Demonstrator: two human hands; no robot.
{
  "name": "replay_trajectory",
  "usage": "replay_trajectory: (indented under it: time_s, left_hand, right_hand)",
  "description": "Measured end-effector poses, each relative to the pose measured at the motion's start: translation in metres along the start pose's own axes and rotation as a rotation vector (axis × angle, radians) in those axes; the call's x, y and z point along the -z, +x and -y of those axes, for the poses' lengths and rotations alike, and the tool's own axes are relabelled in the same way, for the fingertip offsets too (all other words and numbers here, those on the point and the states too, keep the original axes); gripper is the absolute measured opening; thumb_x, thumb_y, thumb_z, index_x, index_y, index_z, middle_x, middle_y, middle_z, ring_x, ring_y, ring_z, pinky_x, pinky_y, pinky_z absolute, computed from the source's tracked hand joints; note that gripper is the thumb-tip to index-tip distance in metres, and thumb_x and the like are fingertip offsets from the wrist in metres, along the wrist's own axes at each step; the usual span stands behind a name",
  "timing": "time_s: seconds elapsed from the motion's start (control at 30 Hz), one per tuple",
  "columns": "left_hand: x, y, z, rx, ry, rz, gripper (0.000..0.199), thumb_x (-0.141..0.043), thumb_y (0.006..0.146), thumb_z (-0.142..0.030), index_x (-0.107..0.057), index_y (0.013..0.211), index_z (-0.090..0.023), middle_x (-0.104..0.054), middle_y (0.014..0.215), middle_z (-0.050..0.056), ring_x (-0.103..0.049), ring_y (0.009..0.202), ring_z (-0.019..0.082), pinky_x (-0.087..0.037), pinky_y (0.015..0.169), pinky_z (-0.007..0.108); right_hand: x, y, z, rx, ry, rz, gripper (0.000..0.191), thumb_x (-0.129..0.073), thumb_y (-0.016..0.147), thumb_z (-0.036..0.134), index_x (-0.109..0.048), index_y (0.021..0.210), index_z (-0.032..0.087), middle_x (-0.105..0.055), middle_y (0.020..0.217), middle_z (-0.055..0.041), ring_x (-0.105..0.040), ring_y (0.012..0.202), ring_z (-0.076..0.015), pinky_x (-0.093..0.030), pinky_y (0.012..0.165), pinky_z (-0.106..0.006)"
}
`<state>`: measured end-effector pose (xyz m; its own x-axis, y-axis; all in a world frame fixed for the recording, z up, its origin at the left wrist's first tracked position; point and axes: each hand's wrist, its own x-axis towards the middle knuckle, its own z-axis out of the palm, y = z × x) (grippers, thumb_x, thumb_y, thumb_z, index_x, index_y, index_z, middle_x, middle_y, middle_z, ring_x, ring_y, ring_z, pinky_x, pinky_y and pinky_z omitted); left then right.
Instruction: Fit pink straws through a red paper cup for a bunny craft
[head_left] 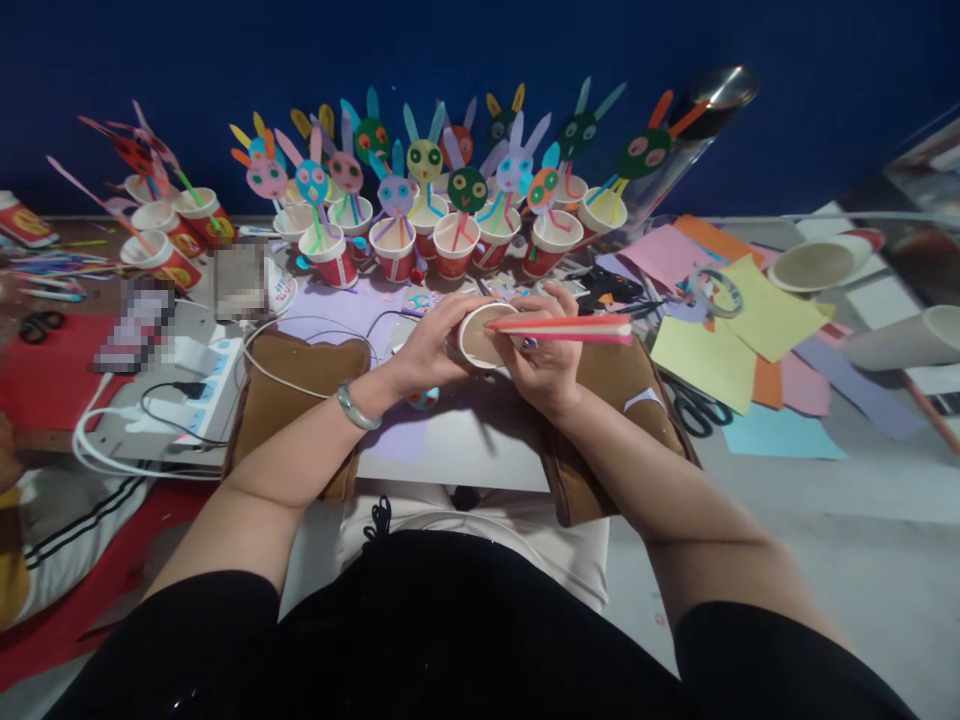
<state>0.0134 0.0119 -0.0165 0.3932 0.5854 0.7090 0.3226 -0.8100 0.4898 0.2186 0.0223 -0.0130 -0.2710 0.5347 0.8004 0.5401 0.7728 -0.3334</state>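
My left hand (427,345) is wrapped round the left side of a paper cup (474,335), whose open mouth faces up toward me. My right hand (553,370) is closed at the cup's right side, its thumb and fingers near the rim. Pink and red straws (577,328) reach from over the cup's mouth out to the right, across my right hand. Whether the right fingers grip the straws, the cup or both is partly hidden. Below the left hand lies a small blue and orange round piece (422,398).
Several cups with paper rabbit heads, such as a green one (466,189), stand along the back. Coloured paper (701,355), tape (716,292) and scissors (699,408) lie to the right. A power strip (214,385) with cables is at left. Brown cushions (300,390) flank my forearms.
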Motion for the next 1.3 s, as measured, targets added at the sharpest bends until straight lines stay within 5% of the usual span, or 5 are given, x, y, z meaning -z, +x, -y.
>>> replay_trajectory:
  time_s: [0.27, 0.57, 0.83, 1.07, 1.3]
  left_hand:
    - [0.003, 0.002, -0.001, 0.120, 0.015, -0.014, 0.063, -0.087, 0.074, -0.055, -0.065, 0.124, -0.022, -0.072, 0.118, 0.011, -0.067, 0.108, 0.026, -0.054, 0.093, 0.042]
    - [0.006, 0.002, -0.003, 0.128, 0.046, 0.018, 0.064, -0.084, 0.076, -0.054, -0.065, 0.128, -0.022, -0.070, 0.124, 0.013, -0.065, 0.116, 0.028, -0.053, 0.102, 0.046]
    - [0.009, -0.003, 0.014, 0.235, -0.301, -0.121, 0.068, -0.072, 0.089, -0.060, -0.048, 0.143, -0.027, -0.059, 0.141, 0.015, -0.062, 0.135, 0.027, -0.059, 0.102, 0.039]
    - [0.003, -0.004, 0.020, 0.382, -0.430, -0.196, 0.064, -0.085, 0.081, -0.054, -0.053, 0.129, -0.027, -0.064, 0.131, 0.011, -0.067, 0.123, 0.021, -0.058, 0.102, 0.036]
    - [-0.010, -0.003, -0.004, 0.567, -0.349, -0.330, 0.069, -0.091, 0.065, -0.064, -0.059, 0.108, -0.020, -0.071, 0.105, 0.007, -0.072, 0.092, 0.017, -0.058, 0.072, 0.025]
  right_hand:
    - [0.000, 0.002, -0.001, -0.074, 0.040, 0.123, 0.029, -0.061, 0.097, 0.054, -0.070, 0.090, 0.027, -0.076, 0.095, -0.0067, -0.071, 0.100, -0.0289, -0.037, 0.120, -0.061]
    - [0.002, 0.011, -0.003, -0.064, 0.085, 0.268, 0.014, -0.064, 0.096, 0.035, -0.070, 0.086, 0.026, -0.078, 0.096, -0.0033, -0.071, 0.098, -0.0232, -0.040, 0.119, -0.056]
    - [0.001, 0.009, -0.009, -0.268, 0.266, -0.021, 0.017, -0.074, 0.087, 0.035, -0.062, 0.080, 0.025, -0.076, 0.093, -0.0035, -0.072, 0.095, -0.0244, -0.054, 0.105, -0.053]
    - [-0.007, 0.017, -0.005, -0.692, 0.813, -0.233, 0.031, -0.089, 0.068, 0.033, -0.060, 0.071, 0.023, -0.067, 0.067, 0.0067, -0.063, 0.065, -0.0121, -0.058, 0.069, -0.028]
    - [-0.009, 0.023, -0.003, -0.913, 1.071, -0.216, 0.036, -0.095, 0.052, 0.029, -0.063, 0.068, 0.021, -0.070, 0.064, 0.0079, -0.065, 0.057, -0.0125, -0.062, 0.064, -0.029]
